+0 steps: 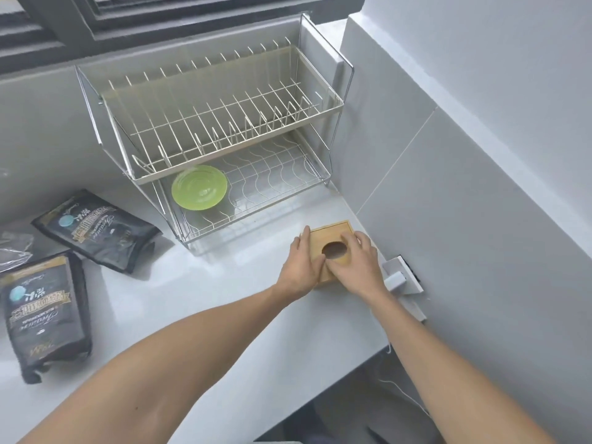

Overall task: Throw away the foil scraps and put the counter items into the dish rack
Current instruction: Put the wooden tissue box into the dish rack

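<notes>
A wooden box with an oval hole in its lid sits on the white counter by the right wall. My left hand grips its left side and my right hand lies over its right side and lid. A two-tier wire dish rack stands behind it against the back wall. A green plate lies on the rack's lower tier; the upper tier holds nothing. Two black foil pouches lie on the counter at the left.
A clear crumpled wrapper lies at the far left edge. A white wall socket with a plug sticks out of the right wall just beside the box. The counter's front edge drops off below my right arm. A dark window frame runs along the top.
</notes>
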